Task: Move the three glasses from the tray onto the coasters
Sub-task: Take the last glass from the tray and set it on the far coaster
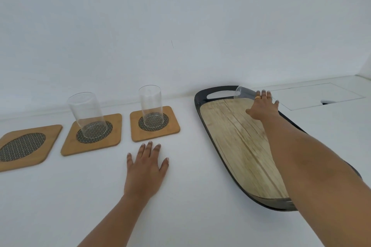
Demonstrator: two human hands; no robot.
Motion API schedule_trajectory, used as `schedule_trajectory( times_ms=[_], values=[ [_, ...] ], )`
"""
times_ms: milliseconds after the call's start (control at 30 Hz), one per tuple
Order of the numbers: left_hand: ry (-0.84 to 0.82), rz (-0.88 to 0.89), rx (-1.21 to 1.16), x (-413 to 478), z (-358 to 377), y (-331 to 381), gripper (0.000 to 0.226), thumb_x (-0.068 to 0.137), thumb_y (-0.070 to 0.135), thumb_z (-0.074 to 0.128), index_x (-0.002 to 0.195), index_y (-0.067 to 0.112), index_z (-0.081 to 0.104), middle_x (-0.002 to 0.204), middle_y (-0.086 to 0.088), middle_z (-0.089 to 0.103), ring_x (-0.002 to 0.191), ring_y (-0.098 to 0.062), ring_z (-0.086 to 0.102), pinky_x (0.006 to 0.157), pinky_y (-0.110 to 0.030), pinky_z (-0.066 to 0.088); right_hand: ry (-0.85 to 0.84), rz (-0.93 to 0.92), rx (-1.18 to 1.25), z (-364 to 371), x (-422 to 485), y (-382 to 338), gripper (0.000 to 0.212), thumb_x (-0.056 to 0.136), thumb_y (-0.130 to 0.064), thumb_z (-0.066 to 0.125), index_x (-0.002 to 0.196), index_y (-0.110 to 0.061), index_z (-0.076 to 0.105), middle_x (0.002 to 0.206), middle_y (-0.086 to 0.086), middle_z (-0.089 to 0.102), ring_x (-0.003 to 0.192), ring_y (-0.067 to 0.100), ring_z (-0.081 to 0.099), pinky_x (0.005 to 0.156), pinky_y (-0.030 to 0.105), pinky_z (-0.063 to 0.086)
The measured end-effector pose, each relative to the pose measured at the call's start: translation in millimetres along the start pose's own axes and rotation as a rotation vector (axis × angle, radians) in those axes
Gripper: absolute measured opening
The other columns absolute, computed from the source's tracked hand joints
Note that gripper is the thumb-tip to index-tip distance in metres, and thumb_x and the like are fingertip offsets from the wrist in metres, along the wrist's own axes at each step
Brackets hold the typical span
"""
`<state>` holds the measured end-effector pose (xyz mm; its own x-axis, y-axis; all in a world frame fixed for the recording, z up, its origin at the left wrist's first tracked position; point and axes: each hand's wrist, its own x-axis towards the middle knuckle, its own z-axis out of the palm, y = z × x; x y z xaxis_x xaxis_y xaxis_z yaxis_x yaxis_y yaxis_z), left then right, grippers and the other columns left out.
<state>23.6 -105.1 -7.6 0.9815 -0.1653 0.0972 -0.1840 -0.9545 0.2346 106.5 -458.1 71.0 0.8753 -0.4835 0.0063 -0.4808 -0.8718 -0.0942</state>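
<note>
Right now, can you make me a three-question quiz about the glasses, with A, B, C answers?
1. Where is the empty coaster?
A. farthest left
B. in the middle
C. beside the tray

2. How many glasses stand on coasters?
A. one
B. two
C. three

3. What is the right hand doing?
A. lying flat on the table
B. pressing a coaster
C. gripping the last glass over the tray

Answers:
1 A, the other two coasters each hold a glass.
2 B, the middle glass and the right glass stand upright there.
3 C, its fingers wrap the tilted glass, while the left hand lies flat on the table.
</note>
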Motion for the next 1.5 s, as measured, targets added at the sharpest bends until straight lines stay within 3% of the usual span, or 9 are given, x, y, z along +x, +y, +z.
schedule_trajectory(
  times_ms=[133, 267, 433, 567, 833, 967, 1067, 1233, 1500],
  values=[
    [-0.003, -0.001, -0.004, 0.5, -1.7, 0.7, 0.057, 0.097, 0.049, 0.026, 0.148, 0.026, 0.019, 0.159, 0.003, 0.015, 0.148, -0.014, 0.01, 0.119, -0.048, 0.008, 0.001, 0.029, 0.004, 3.0, 1.3, 0.2, 0.072, 0.092, -0.03, 0.049, 0.149, -0.006, 0.011, 0.158, 0.01, 0.012, 0.147, 0.028, 0.006, 0.113, 0.062, 0.008],
    [-0.005, -0.003, -0.008, -0.8, -2.9, 1.1, 0.057, 0.097, 0.049, 0.026, 0.148, 0.026, 0.018, 0.159, 0.003, 0.015, 0.148, -0.014, 0.009, 0.119, -0.048, 0.008, 0.42, -0.052, -0.013, 4.5, -8.8, -5.2, 0.035, 0.091, -0.028, 0.048, 0.114, -0.002, 0.054, 0.108, 0.017, 0.064, 0.108, 0.034, 0.051, 0.096, 0.05, 0.037],
    [0.001, -0.005, -0.027, -1.8, -3.6, 1.7, 0.057, 0.097, 0.049, 0.027, 0.148, 0.026, 0.019, 0.159, 0.003, 0.016, 0.147, -0.014, 0.01, 0.119, -0.047, 0.008, 0.595, -0.079, 0.118, 10.4, -30.5, -7.5, 0.025, 0.092, -0.022, 0.046, 0.086, -0.003, 0.06, 0.075, 0.015, 0.067, 0.079, 0.034, 0.056, 0.075, 0.04, 0.041],
    [0.007, -0.004, -0.031, -2.4, -3.3, 1.0, 0.056, 0.097, 0.049, 0.027, 0.148, 0.026, 0.02, 0.159, 0.003, 0.016, 0.147, -0.014, 0.01, 0.119, -0.047, 0.008, 0.659, -0.061, 0.278, 18.0, -49.3, -7.3, 0.022, 0.09, -0.018, 0.047, 0.069, -0.011, 0.044, 0.061, 0.005, 0.05, 0.069, 0.032, 0.053, 0.07, 0.037, 0.037],
    [0.016, -0.001, -0.025, -1.3, -0.9, 0.5, 0.056, 0.096, 0.049, 0.028, 0.147, 0.026, 0.021, 0.159, 0.002, 0.018, 0.147, -0.014, 0.012, 0.119, -0.048, 0.01, 0.673, 0.063, 0.532, 22.0, -64.8, -0.5, 0.029, 0.088, -0.034, 0.055, 0.096, -0.006, 0.056, 0.103, 0.013, 0.056, 0.098, 0.033, 0.052, 0.082, 0.046, 0.042],
    [0.018, -0.001, -0.029, -0.6, 0.5, -0.3, 0.057, 0.096, 0.049, 0.028, 0.147, 0.025, 0.021, 0.159, 0.002, 0.018, 0.147, -0.015, 0.012, 0.119, -0.049, 0.011, 0.4, -0.019, 0.541, 22.9, -65.0, 1.5, 0.063, 0.077, -0.054, 0.065, 0.124, -0.015, 0.047, 0.13, 0.009, 0.046, 0.122, 0.03, 0.044, 0.096, 0.051, 0.042],
    [0.02, 0.003, -0.038, -0.1, 0.8, -0.3, 0.057, 0.096, 0.049, 0.029, 0.147, 0.025, 0.022, 0.159, 0.001, 0.019, 0.147, -0.015, 0.013, 0.119, -0.049, 0.011, 0.19, -0.116, 0.584, 30.6, -67.4, 3.6, 0.085, 0.068, -0.048, 0.077, 0.136, -0.017, 0.037, 0.143, 0.009, 0.034, 0.133, 0.03, 0.034, 0.105, 0.05, 0.037],
    [0.013, 0.002, -0.038, 0.0, 0.8, -0.6, 0.057, 0.096, 0.049, 0.028, 0.147, 0.025, 0.021, 0.159, 0.001, 0.018, 0.147, -0.015, 0.012, 0.119, -0.049, 0.01, 0.036, -0.192, 0.613, 40.4, -72.8, 4.9, 0.088, 0.068, -0.031, 0.082, 0.139, -0.019, 0.031, 0.14, 0.012, 0.041, 0.124, 0.03, 0.046, 0.102, 0.044, 0.041],
    [0.01, 0.007, -0.03, -2.9, -0.3, -1.3, 0.057, 0.097, 0.048, 0.027, 0.148, 0.024, 0.021, 0.159, 0.001, 0.018, 0.147, -0.016, 0.012, 0.119, -0.048, 0.01, 0.044, -0.198, 0.622, 38.6, -79.5, 1.7, 0.085, 0.065, -0.029, 0.084, 0.132, -0.014, 0.035, 0.131, 0.009, 0.049, 0.117, 0.029, 0.051, 0.096, 0.042, 0.045]
  ],
)
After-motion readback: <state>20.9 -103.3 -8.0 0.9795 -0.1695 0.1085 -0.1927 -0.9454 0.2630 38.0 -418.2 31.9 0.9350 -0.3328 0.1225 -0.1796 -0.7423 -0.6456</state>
